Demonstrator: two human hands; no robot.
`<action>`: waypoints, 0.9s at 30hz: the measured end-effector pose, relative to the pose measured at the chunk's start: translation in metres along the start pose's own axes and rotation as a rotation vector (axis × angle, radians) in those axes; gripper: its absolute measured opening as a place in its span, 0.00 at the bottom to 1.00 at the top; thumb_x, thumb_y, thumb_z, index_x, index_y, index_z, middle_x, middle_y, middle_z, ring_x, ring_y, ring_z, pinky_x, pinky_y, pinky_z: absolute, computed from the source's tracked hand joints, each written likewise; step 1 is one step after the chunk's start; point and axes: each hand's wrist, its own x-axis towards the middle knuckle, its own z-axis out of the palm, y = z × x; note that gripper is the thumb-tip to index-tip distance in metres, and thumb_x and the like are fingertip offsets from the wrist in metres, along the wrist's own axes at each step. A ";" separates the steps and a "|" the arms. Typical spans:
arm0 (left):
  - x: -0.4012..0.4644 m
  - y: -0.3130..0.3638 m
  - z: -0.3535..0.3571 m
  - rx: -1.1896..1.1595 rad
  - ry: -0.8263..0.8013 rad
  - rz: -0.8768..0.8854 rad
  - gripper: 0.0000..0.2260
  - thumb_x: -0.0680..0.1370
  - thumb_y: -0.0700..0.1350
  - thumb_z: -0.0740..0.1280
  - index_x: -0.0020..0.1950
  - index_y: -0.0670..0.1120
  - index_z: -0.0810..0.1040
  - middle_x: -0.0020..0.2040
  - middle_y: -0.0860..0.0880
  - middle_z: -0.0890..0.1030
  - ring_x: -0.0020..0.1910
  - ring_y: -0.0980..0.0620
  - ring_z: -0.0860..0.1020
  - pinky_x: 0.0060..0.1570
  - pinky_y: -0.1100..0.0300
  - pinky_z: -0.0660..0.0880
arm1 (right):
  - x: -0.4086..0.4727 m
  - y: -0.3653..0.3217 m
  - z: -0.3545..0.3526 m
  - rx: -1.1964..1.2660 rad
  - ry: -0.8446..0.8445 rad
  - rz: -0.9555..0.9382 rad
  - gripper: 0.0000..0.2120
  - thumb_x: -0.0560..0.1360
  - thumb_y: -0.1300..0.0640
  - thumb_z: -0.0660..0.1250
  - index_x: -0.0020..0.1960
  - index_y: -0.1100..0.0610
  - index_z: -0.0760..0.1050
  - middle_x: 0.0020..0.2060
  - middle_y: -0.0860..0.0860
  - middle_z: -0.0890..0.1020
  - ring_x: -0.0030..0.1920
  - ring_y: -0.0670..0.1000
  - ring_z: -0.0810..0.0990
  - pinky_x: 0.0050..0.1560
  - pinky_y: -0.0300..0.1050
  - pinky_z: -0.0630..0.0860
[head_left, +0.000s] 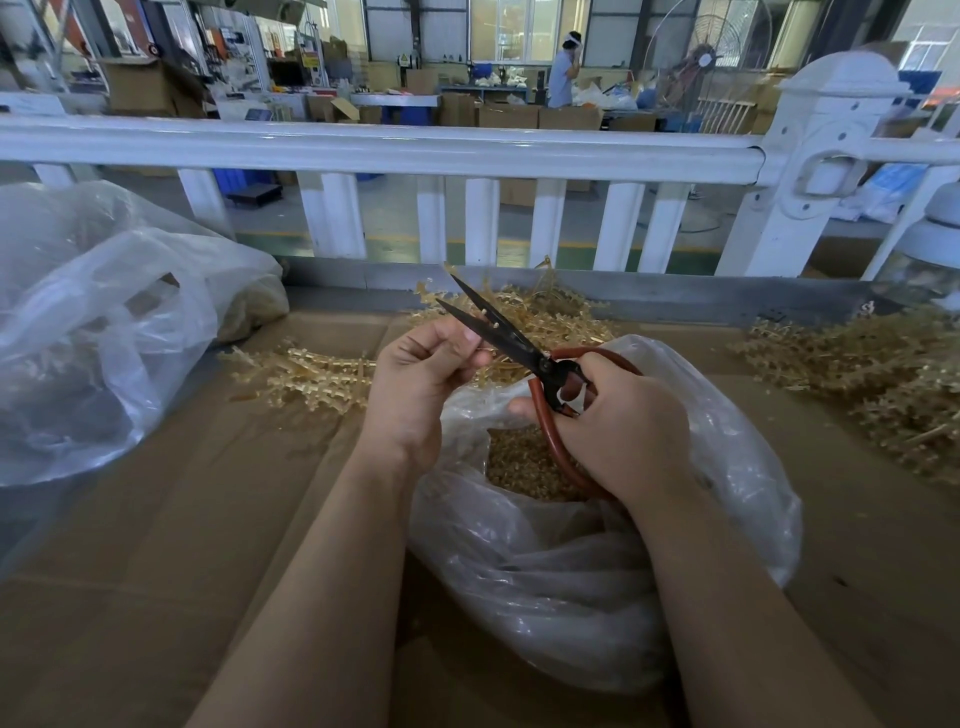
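Observation:
My right hand (618, 426) grips the red handles of black scissors (498, 332), whose blades stand apart and point up and left. My left hand (421, 374) pinches a small amber plastic piece against the lower blade; the piece is mostly hidden by my fingers. Below both hands lies a clear plastic bag (571, 571), its mouth open, with several small amber cut pieces (524, 467) inside.
Piles of amber plastic sprues lie on the cardboard-covered table (208, 545): one behind the hands (311, 374), one at the right (883, 374). A large crumpled plastic bag (93, 322) sits at the left. A white fence rail (415, 150) runs along the table's far edge.

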 end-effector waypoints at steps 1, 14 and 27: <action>0.000 0.000 0.000 0.001 -0.003 0.000 0.05 0.72 0.42 0.69 0.43 0.41 0.77 0.34 0.48 0.78 0.34 0.56 0.75 0.40 0.66 0.73 | 0.000 0.000 0.001 0.005 -0.001 0.000 0.38 0.65 0.16 0.51 0.42 0.49 0.77 0.33 0.40 0.79 0.32 0.39 0.75 0.33 0.34 0.73; 0.000 0.000 0.000 0.035 0.032 0.055 0.02 0.76 0.37 0.67 0.46 0.40 0.79 0.36 0.49 0.81 0.36 0.55 0.77 0.43 0.64 0.74 | 0.001 -0.001 0.000 0.064 -0.014 0.008 0.39 0.64 0.18 0.55 0.43 0.52 0.80 0.34 0.41 0.80 0.34 0.42 0.78 0.36 0.41 0.79; 0.000 0.001 0.001 0.128 0.026 0.136 0.04 0.76 0.31 0.67 0.45 0.38 0.79 0.34 0.50 0.82 0.34 0.54 0.78 0.43 0.62 0.77 | 0.000 -0.004 -0.001 0.046 0.019 -0.004 0.39 0.66 0.17 0.51 0.44 0.50 0.80 0.34 0.39 0.79 0.33 0.41 0.76 0.33 0.34 0.73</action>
